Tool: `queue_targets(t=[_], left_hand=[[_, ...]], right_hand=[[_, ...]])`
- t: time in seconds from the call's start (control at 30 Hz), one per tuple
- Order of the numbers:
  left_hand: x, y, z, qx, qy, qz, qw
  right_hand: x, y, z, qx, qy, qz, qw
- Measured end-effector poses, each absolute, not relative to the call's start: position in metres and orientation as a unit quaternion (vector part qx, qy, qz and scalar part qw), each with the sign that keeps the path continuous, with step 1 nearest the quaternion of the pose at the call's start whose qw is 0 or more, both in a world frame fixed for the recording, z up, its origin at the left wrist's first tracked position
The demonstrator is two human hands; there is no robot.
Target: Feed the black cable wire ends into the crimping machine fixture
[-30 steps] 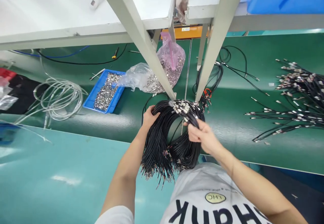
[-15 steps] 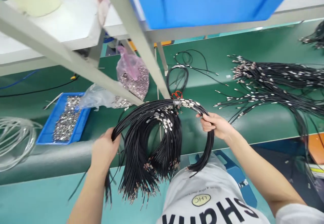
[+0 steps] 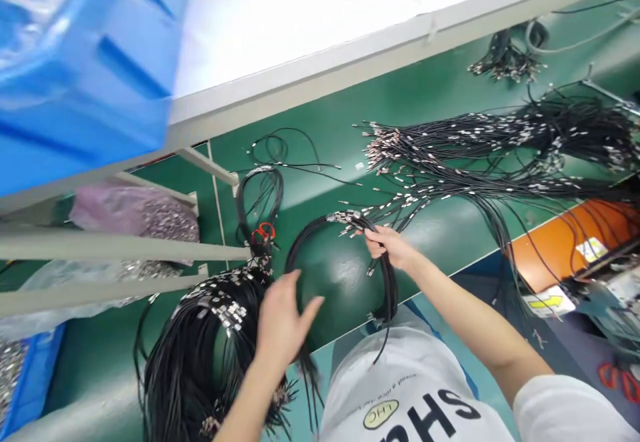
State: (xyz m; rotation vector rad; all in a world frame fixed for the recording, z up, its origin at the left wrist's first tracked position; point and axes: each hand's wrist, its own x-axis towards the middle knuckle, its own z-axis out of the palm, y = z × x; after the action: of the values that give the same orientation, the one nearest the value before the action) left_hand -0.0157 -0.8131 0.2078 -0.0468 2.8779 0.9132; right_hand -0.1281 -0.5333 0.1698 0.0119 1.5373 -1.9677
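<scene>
My right hand [image 3: 389,247] is closed round a bundle of thin black cables [image 3: 313,230] that arches over the green bench, with silver connectors and clear tape near the top of the bend. Beside the left end of this bundle is my left hand [image 3: 284,319], slightly blurred, its thumb spread away from the fingers. Part of the cables passes behind it, and I cannot tell whether it touches them. Left of that hand lies a thick pile of looped black cables [image 3: 175,349] with silver tags, partly covered by my forearm.
Long loose cables [image 3: 450,139] spread across the right of the green bench [image 3: 340,295]. Orange-handled scissors [image 3: 263,231] lie by a small coil [image 3: 241,195]. Grey rack legs [image 3: 125,243] cross the left side, near bags of metal parts [image 3: 165,225]. A white shelf [image 3: 300,22] carries a blue bin [image 3: 115,95].
The view has swung right. My left hand has let go of the bundle's left side and opened. My right hand still grips the bundle, which has moved away from the cable pile.
</scene>
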Motion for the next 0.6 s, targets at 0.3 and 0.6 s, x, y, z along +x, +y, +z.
queue_targets(t=[0.3,0.6], left_hand=[[-0.077,-0.619,0.144,-0.128,0.591,0.716,0.349],[-0.087,-0.653,0.174,-0.191,0.57,0.741,0.297]], right_hand=[[-0.191,-0.435,0.113,-0.091,0.832,-0.506,0.209],[-0.307,-0.361,0.07,-0.244,0.933,-0.206,0.166]])
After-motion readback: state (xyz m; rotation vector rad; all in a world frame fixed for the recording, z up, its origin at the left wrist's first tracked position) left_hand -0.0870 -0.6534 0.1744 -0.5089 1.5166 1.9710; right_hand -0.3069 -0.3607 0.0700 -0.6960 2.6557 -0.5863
